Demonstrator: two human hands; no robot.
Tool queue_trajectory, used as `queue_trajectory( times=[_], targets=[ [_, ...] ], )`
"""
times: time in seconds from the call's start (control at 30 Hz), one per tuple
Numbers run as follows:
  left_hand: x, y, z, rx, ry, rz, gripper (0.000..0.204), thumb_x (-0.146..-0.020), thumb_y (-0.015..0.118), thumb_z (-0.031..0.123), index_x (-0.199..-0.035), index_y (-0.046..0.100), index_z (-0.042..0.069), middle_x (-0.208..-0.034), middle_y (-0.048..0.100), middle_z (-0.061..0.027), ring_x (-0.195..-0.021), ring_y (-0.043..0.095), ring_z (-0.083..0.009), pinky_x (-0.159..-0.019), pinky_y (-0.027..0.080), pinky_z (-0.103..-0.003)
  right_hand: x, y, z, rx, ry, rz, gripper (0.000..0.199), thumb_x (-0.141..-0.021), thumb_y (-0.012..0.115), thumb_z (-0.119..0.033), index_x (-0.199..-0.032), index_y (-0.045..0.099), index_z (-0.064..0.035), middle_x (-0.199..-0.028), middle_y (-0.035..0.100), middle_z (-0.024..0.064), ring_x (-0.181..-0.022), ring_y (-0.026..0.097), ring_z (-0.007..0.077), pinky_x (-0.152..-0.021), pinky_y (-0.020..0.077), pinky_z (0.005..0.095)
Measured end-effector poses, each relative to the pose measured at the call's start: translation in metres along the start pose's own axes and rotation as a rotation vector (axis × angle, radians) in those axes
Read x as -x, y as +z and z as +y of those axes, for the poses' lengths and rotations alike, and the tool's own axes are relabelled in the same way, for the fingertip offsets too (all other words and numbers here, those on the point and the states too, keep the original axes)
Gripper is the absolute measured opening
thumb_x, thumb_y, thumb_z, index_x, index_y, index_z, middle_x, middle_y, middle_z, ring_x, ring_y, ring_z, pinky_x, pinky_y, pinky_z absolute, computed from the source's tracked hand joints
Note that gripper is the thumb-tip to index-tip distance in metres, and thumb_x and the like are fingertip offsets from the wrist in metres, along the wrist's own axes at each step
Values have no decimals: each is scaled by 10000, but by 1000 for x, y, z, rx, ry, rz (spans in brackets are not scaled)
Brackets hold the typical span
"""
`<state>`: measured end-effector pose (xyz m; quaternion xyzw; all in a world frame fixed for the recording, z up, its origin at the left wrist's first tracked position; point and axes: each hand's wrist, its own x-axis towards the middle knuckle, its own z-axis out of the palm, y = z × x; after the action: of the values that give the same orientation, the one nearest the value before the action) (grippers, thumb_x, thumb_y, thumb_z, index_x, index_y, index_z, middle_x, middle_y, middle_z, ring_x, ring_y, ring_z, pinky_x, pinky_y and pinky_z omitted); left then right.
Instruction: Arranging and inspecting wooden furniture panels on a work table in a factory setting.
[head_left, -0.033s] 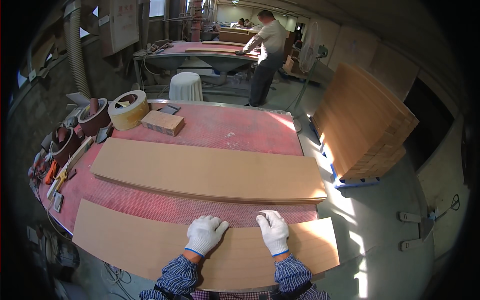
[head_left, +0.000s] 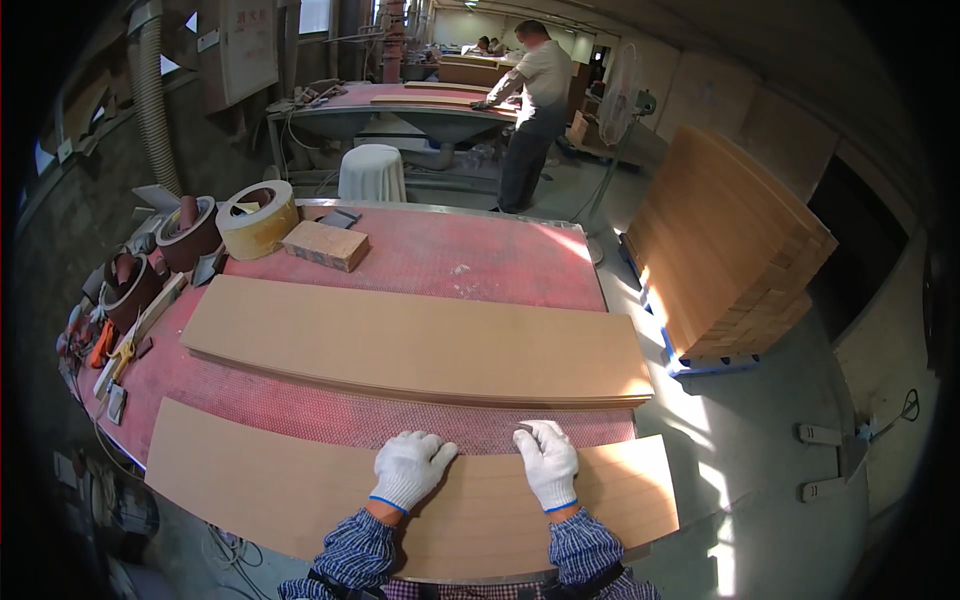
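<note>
Both gloved hands are laid flat, palms down, on the near panel [head_left: 300,490]. The left hand [head_left: 408,468] is spread, fingers fanned toward the far edge; the right hand [head_left: 547,462] is pressed beside it, fingers together, fingertips at that edge. Nothing is gripped by either. Checked sleeves are seen at the lower edge. A pale box [head_left: 247,50] is mounted on the wall at upper left, and tape rolls [head_left: 258,220] are stacked at the table's far left corner, by a wooden block [head_left: 325,245]. The near panel is long, thin, plain tan wood, lying across the red table [head_left: 470,265] at its front edge, with a second panel [head_left: 420,340] parallel behind it. A panel stack [head_left: 720,250] stands at right.
</note>
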<state>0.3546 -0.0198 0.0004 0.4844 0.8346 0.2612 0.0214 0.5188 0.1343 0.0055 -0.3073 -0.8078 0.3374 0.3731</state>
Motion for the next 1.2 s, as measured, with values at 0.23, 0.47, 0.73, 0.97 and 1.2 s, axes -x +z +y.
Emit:
queue_trajectory(
  times=[0.23,0.47,0.73,0.97,1.2],
  targets=[
    [1,-1,-1,17,-10,18,354,-900,642,417,-815,748,90,-791,694,-121,-803,660,-326,-733,537,-450,8,2,0,-446,353,-33,140,-957,645,-159,-1011,662,-31,-724,626,7,-596,564,54,-534,465,229],
    [1,1,-3,9,-8,21,368,-904,633,424,-788,724,87,-776,686,-120,-795,659,-327,-724,537,-453,5,2,-10,-610,515,-1,145,-985,588,-146,-1053,583,-19,-683,576,-3,-528,489,32,-461,408,191],
    [2,-1,-3,12,4,47,367,-897,646,411,-735,705,87,-762,678,-122,-778,657,-327,-692,534,-457,3,2,-8,-575,501,-38,137,-985,580,-138,-1056,575,-22,-675,559,-10,-527,485,32,-452,399,192],
    [1,0,-2,9,-4,15,378,-909,626,416,-750,698,81,-777,680,-124,-786,656,-328,-714,535,-457,3,1,-7,-555,507,-56,132,-985,578,-133,-1057,584,-23,-698,553,-19,-541,498,29,-449,394,190],
    [1,2,-3,4,12,20,379,-913,617,420,-769,706,81,-799,687,-121,-801,658,-327,-725,536,-453,3,-1,-14,-613,560,-47,128,-982,582,-131,-1046,578,-19,-735,542,-16,-569,518,36,-441,392,187]
  ],
)
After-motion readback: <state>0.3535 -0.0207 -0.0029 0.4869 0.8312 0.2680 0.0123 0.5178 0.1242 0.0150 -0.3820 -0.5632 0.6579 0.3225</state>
